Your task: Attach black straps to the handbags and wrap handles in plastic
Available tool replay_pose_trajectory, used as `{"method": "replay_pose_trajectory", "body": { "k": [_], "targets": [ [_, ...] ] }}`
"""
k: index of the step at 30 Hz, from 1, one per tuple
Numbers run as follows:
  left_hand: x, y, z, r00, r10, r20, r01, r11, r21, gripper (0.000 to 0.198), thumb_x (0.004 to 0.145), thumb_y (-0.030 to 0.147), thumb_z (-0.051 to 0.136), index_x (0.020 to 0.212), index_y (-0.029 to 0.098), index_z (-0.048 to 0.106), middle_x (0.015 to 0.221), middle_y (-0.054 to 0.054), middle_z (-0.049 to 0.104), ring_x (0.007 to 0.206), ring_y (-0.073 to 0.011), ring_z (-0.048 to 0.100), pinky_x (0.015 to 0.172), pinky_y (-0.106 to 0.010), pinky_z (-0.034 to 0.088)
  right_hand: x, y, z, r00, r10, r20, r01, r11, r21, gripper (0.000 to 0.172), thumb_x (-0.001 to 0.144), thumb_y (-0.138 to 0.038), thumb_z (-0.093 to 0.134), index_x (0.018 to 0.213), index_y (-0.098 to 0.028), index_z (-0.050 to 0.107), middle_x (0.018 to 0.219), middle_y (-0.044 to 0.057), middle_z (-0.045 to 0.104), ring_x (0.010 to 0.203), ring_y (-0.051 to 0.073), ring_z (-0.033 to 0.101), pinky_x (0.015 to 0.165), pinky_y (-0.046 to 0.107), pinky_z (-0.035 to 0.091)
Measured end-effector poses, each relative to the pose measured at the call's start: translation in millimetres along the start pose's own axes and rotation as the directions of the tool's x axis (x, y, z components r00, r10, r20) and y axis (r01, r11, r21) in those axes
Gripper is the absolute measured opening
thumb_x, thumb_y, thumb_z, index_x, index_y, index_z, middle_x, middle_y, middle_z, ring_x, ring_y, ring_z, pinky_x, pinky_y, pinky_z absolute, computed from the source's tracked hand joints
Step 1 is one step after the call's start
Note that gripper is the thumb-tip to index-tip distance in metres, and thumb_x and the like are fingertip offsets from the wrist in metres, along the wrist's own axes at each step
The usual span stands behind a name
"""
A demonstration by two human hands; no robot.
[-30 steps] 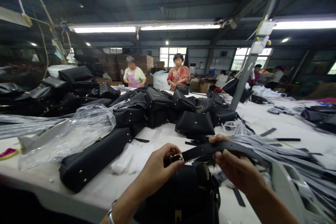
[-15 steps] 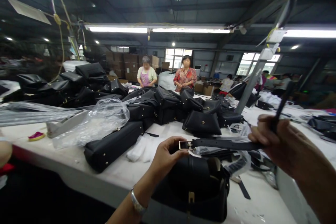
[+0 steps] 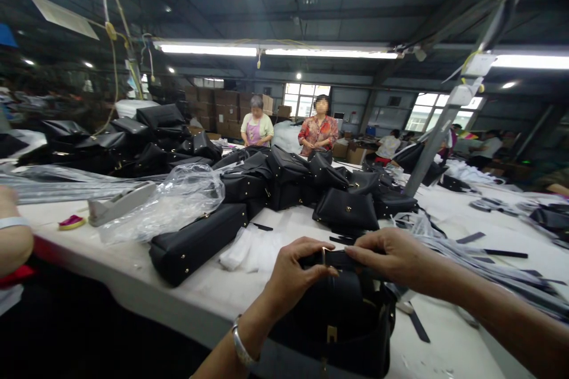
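Observation:
My left hand [image 3: 297, 269] pinches the gold buckle [image 3: 324, 256] of a black strap between thumb and fingers. Close by on the right, my right hand [image 3: 391, 253] grips the black strap [image 3: 340, 257] just beside the buckle, its thumb and fingers pressed together. Part of the strap is hidden behind the fingers. Directly below both hands, a black handbag [image 3: 338, 331] with a gold clasp on its front stands at the table edge, its top gaping. A silver bracelet circles my left wrist.
Many black handbags [image 3: 284, 174] are heaped across the white table [image 3: 213, 284]. Clear plastic [image 3: 178, 198] and a long black bag [image 3: 200, 243] lie to the left, loose black strips [image 3: 504, 253] to the right. A grey post [image 3: 431, 148] rises there. Two people stand across the table; another person's arm [image 3: 13, 237] is at far left.
My right hand has moved left and down from the strap's far end to beside the buckle. The strap no longer stretches out to the right. The view has shifted slightly.

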State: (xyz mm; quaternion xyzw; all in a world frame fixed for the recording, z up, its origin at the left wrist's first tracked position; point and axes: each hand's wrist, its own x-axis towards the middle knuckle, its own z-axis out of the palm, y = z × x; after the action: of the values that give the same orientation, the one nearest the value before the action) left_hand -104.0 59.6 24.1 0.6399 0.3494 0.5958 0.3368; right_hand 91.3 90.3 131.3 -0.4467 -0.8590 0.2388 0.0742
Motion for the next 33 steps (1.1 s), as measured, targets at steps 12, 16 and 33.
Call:
{"method": "replay_pose_trajectory", "body": {
  "k": [12,16,33],
  "targets": [
    [-5,5,-12.9,0.996,-0.043,-0.083,0.039,0.998,-0.054,0.033,0.082,0.018,0.075,0.115,0.023,0.073,0.114,-0.004,0.074,0.109,-0.0210,0.066,0.099,-0.029,0.048,9,-20,24,0.891,-0.422,-0.171,0.258,0.778,-0.573,0.021,0.082,-0.029,0.077,0.100,-0.021,0.069,0.100,0.007,0.076,0.093,0.026,0.071,0.110,0.053,0.036],
    [-13,-3,-23.3,0.982,-0.116,-0.149,0.102,0.990,-0.096,0.016,0.083,0.023,0.075,0.098,0.020,0.078,0.100,-0.004,0.077,0.098,-0.0211,0.069,0.091,-0.028,0.051,16,-18,17,0.915,-0.390,-0.106,0.278,0.796,-0.537,0.016,0.082,-0.024,0.074,0.098,-0.023,0.072,0.097,0.004,0.076,0.092,0.025,0.071,0.109,0.055,0.036],
    [-91,-63,-114.5,0.826,-0.236,-0.512,0.426,0.857,0.291,0.026,0.082,0.037,0.072,0.099,0.019,0.077,0.109,-0.011,0.076,0.111,-0.0325,0.066,0.106,-0.050,0.044,36,-7,3,0.937,-0.337,-0.089,0.241,0.811,-0.533,0.024,0.085,-0.034,0.066,0.106,-0.028,0.076,0.101,0.007,0.077,0.097,0.034,0.070,0.087,0.049,0.053]
  ]
}}
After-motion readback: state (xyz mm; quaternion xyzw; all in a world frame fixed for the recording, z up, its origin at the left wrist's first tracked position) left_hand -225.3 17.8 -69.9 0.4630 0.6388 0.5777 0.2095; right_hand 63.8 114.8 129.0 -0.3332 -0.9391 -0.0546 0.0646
